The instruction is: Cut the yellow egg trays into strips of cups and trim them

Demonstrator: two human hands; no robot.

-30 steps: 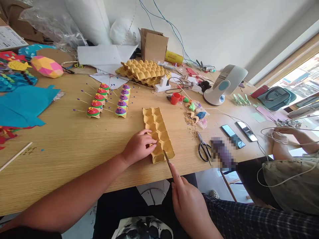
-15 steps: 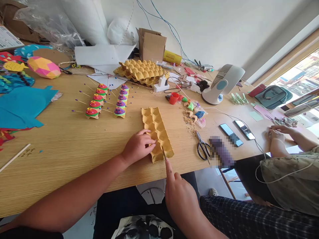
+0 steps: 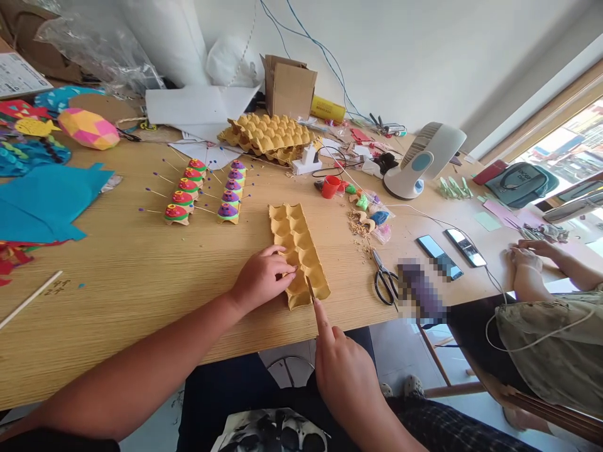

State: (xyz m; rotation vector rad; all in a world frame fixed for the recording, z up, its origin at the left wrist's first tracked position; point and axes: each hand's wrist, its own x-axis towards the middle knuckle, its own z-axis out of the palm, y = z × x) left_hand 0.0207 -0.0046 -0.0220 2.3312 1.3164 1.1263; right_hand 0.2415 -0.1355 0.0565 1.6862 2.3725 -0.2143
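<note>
A yellow egg-carton strip point(image 3: 308, 242) with two rows of cups lies open side up near the table's front edge. My left hand point(image 3: 264, 276) rests on its left side, fingers bent and gripping the carton's ridge. My right hand point(image 3: 346, 370) is closed around a thin blade point(image 3: 309, 289), index finger stretched along its back; the tip touches the carton's middle ridge near the front end. The handle is hidden in my palm. To the left stand a red-and-green painted carton row point(image 3: 185, 191) and a purple one point(image 3: 231, 191), both with pins sticking out.
Black-handled scissors point(image 3: 385, 279) and two phones point(image 3: 440, 256) lie to the right. Behind are stacked egg trays point(image 3: 273, 135), a red cup point(image 3: 330, 186) and a white fan point(image 3: 419, 163). Another person's hands point(image 3: 527, 254) rest at the far right.
The whole view has shifted slightly. Both hands hold nearly the same place on the carton, with the blade still at the middle ridge. The seated person's legs at the right have moved.
</note>
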